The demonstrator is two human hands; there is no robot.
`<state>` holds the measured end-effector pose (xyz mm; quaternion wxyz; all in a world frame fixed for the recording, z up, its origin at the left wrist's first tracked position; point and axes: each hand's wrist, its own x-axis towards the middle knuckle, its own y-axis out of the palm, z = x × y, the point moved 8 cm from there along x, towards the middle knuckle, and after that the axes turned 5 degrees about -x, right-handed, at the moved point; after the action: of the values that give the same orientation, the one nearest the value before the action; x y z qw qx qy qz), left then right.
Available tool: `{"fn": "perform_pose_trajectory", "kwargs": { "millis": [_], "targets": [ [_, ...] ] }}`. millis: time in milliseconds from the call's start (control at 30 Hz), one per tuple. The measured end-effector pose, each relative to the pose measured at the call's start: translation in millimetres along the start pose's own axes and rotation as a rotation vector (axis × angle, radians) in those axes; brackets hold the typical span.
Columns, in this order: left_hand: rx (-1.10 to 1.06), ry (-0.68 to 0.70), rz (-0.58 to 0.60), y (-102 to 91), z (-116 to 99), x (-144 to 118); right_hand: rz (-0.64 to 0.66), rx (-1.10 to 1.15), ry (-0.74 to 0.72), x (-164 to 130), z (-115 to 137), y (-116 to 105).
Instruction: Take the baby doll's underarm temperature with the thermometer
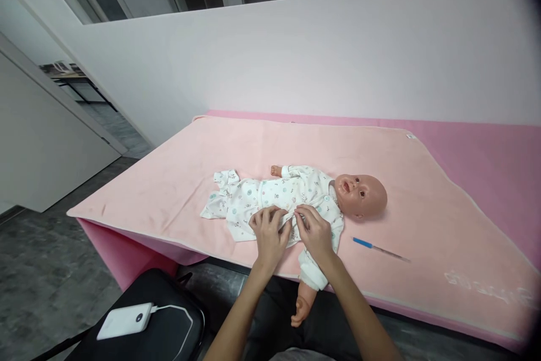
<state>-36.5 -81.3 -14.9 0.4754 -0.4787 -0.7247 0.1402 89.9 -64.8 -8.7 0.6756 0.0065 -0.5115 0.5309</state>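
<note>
A baby doll [361, 195] lies on its back on a pink blanket [169, 192], its head to the right. It wears a white patterned baby shirt [313, 181] and matching trousers [245, 197]. My left hand [270, 231] pinches the shirt's front at the doll's waist. Close beside it, my right hand [313, 231] also grips the shirt fabric between thumb and fingers. What exactly lies between the fingertips is partly hidden. One doll arm [303, 304] hangs over the table's near edge, below my right wrist; the other arm rests on the blanket.
A thin stick with a blue handle [362, 243] lies on the blanket right of the doll. At lower left, a white power bank [125, 320] with a cable rests on a black bag [169, 304]. A white wall [338, 62] stands behind the table.
</note>
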Motion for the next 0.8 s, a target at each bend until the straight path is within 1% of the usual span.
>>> {"fn": "perform_pose_trajectory", "kwargs": {
  "millis": [100, 300, 533, 633, 733, 800],
  "targets": [
    [-0.029, 0.014, 0.007, 0.7, 0.4, -0.9, -0.006, -0.002, -0.005, -0.5, -0.4, -0.2],
    [-0.098, 0.047, -0.02, -1.5, -1.0, -1.4, 0.015, 0.001, -0.013, 1.1, 2.6, -2.1],
    [-0.135, 0.05, 0.013, 0.6, -2.2, -0.5, 0.048, -0.157, -0.02, -0.1, 3.1, 2.7],
    [-0.151, 0.052, 0.061, 2.3, -1.9, 0.9, 0.05, -0.219, -0.036, -1.2, 3.9, 5.0],
    [-0.206, 0.035, 0.124, 4.2, 0.3, 1.2, 0.036, -0.235, -0.034, -1.8, 4.0, 4.7],
    [-0.248, 0.018, 0.11, 1.8, 3.7, 0.5, 0.018, -0.223, -0.019, -2.2, 3.0, 2.7]
  ]
}}
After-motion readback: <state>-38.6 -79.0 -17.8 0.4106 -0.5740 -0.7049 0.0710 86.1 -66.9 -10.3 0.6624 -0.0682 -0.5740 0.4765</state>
